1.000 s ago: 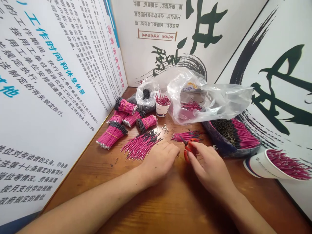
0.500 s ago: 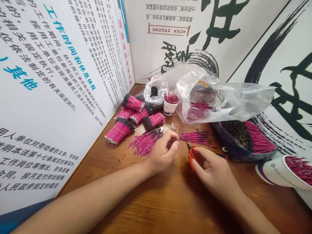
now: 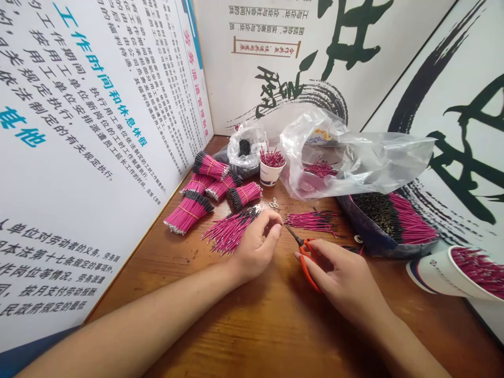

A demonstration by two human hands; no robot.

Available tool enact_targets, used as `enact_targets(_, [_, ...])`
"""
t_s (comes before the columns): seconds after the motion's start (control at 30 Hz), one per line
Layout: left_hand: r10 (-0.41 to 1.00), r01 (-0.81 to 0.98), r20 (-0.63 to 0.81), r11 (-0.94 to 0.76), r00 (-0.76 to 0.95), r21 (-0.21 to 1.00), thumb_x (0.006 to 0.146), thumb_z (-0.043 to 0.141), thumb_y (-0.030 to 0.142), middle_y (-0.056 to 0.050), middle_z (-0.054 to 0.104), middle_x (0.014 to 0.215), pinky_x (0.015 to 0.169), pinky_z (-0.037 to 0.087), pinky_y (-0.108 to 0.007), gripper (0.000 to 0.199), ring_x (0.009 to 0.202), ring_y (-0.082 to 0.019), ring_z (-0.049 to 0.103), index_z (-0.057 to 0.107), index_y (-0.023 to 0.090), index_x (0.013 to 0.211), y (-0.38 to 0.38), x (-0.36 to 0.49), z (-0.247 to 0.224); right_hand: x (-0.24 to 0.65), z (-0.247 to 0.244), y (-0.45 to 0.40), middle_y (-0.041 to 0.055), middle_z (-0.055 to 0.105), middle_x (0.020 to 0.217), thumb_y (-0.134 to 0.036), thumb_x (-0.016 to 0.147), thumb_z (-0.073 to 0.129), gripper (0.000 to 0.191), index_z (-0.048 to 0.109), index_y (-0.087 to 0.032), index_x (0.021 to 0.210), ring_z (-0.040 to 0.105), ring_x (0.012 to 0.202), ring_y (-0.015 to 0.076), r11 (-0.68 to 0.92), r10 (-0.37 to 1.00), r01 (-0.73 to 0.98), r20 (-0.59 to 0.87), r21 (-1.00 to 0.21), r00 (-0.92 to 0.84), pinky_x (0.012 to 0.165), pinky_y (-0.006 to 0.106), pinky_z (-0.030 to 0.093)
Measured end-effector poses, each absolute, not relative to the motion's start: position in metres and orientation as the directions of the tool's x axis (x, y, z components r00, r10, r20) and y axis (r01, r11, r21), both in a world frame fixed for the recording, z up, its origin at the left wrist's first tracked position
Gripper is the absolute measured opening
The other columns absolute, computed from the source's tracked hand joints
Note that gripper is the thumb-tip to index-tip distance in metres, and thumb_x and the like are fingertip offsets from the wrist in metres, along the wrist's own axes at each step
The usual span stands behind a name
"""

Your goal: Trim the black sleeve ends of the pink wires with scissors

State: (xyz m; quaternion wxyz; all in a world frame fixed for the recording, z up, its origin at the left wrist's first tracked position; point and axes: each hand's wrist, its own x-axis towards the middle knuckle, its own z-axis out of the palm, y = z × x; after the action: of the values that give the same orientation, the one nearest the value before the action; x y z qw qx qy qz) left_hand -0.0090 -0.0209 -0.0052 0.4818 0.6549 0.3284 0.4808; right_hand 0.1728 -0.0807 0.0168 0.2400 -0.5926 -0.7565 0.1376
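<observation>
Orange-handled snips (image 3: pixel 302 243), gripped in curled right hand (image 3: pixel 342 273), moved up to left hand (image 3: pixel 258 247), fingers pinched, contents unclear; brown wooden worktop (image 3: pixel 236 331) lower centre, printed panel (image 3: pixel 59 194) upper left.

My head-worn camera looks forward and down from above my forearms (image 3: pixel 165 310), near enough to take in my left hand (image 3: pixel 255 247), my right hand (image 3: pixel 344 275), the wooden table (image 3: pixel 252 328) and printed panels (image 3: pixel 220 79) rising beyond.

Orange-handled tool (image 3: pixel 302 244) shifted closer to left hand (image 3: pixel 258 244), dark tip now beside its fingertips
</observation>
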Motion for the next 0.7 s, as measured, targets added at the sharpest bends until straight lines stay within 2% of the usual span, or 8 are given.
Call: enact_targets(0.7, [0.9,-0.043,0.256,-0.258,0.353,0.965,0.096,0.045,0.027,-0.001,0.05,0.079,0.069,0.041,-0.027,0.012,0.072,-0.014,0.047,0.049,0.018,0.089,-0.0198,-0.0091,-0.0052,0.1706,0.0175,-0.0816,0.0014,0.066,0.069,-0.036,0.095,0.052,0.026,0.063,-0.019,0.08,0.057,0.06,0.0155,0.25,0.968,0.808,0.159,-0.533,-0.194,0.057,0.026,0.041])
